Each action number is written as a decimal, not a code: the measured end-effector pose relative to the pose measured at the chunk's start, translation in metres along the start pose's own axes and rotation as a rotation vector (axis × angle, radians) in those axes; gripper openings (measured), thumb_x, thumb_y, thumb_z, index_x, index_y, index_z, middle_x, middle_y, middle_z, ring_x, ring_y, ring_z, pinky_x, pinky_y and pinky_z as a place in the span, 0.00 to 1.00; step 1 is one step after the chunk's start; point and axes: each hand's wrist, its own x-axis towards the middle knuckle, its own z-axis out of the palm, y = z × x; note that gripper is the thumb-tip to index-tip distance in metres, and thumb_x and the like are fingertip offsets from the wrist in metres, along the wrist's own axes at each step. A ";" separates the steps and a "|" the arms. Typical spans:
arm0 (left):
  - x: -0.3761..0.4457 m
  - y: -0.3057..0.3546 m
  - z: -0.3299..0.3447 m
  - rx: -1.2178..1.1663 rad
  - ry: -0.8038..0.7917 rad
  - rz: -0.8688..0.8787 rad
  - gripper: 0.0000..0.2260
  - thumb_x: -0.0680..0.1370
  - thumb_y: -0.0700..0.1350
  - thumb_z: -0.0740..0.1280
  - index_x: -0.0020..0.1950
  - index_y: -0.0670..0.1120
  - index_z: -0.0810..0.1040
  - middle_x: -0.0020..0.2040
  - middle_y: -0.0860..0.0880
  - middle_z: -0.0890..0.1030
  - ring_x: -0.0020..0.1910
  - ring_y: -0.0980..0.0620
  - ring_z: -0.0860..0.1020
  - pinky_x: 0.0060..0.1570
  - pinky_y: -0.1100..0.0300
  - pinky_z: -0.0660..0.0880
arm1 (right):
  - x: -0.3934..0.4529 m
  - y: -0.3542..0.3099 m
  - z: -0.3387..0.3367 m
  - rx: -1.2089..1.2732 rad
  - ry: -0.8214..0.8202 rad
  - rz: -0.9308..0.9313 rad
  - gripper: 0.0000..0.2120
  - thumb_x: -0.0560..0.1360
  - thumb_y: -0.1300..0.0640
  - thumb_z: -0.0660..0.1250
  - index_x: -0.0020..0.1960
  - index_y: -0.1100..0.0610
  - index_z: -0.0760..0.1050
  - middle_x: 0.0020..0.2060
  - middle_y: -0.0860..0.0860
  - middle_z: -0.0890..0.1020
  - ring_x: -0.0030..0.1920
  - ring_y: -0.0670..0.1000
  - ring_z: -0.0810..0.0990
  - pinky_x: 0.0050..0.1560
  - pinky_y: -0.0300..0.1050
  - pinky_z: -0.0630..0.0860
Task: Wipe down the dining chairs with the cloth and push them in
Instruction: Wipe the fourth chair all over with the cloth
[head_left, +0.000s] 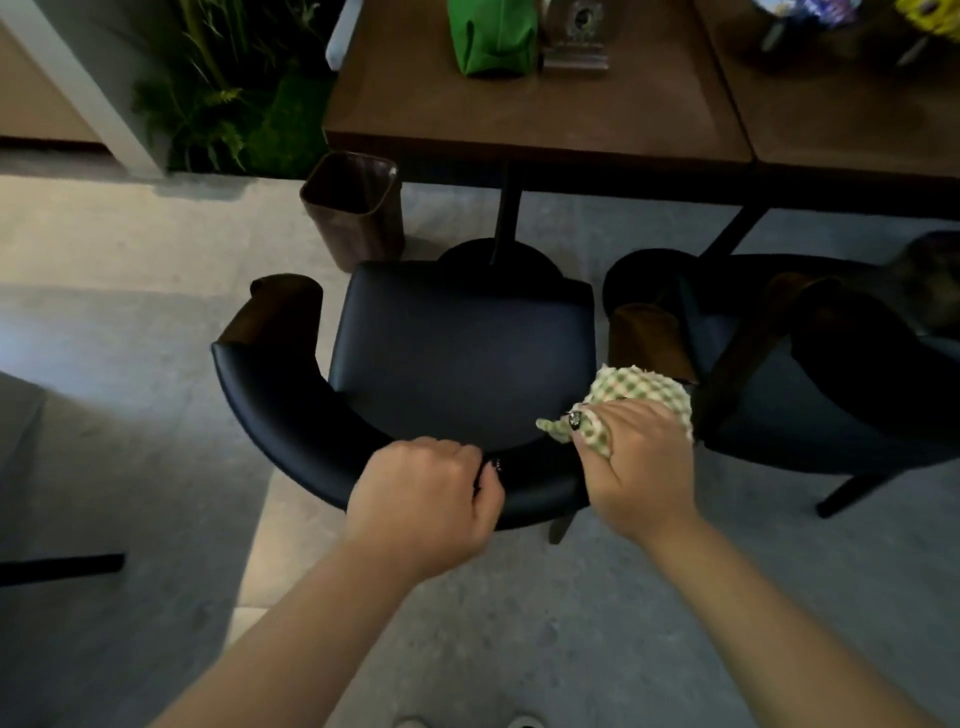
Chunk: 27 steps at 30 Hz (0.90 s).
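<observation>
**Chair one: backrest wipe in hand, push-in pending**

Left of frame: grey floor (130, 415), a plant (234, 104) at upper left, a brown bin (353, 208) just beside the table leg. Centre: the near chair (457, 358), dark seat and curved padded backrest, stands clear of the dining table (519, 119); its seat front is near the table edge but not under it.

Left hand (426, 504), lower centre: fingers curled over the top of the backrest, gripping it. Right hand (634, 462), right of centre: fingers closed on the green checked cloth (644, 395), which is bunched against the backrest's right end, near the wooden arm tip.

Far right: a second chair (805, 389), partly out from the table.

Judgement: wiping of the first chair is under way, the left hand steadying. Seat state cannot be told. Next move likely calls for drawing the cloth along the backrest, then a straight push towards the table while keeping clear of the pedestal base.
</observation>
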 end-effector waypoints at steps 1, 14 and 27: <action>0.001 0.003 0.001 0.022 0.023 -0.004 0.16 0.74 0.52 0.56 0.28 0.48 0.68 0.24 0.51 0.72 0.22 0.48 0.72 0.23 0.61 0.60 | 0.001 0.002 0.002 0.003 0.038 -0.009 0.17 0.74 0.53 0.59 0.31 0.59 0.78 0.27 0.50 0.79 0.32 0.51 0.77 0.40 0.49 0.72; -0.009 -0.001 0.021 0.316 0.409 0.101 0.27 0.79 0.58 0.47 0.25 0.48 0.67 0.20 0.54 0.64 0.19 0.56 0.63 0.21 0.62 0.56 | -0.011 0.012 0.022 0.068 0.377 -0.147 0.19 0.73 0.51 0.58 0.25 0.53 0.72 0.22 0.46 0.73 0.27 0.47 0.71 0.33 0.40 0.59; -0.013 0.016 0.015 0.421 0.314 0.297 0.24 0.81 0.60 0.45 0.40 0.50 0.74 0.31 0.53 0.72 0.30 0.55 0.70 0.30 0.58 0.63 | -0.047 0.031 0.076 0.475 0.897 -0.331 0.15 0.79 0.58 0.57 0.65 0.57 0.71 0.62 0.51 0.74 0.66 0.52 0.72 0.67 0.59 0.68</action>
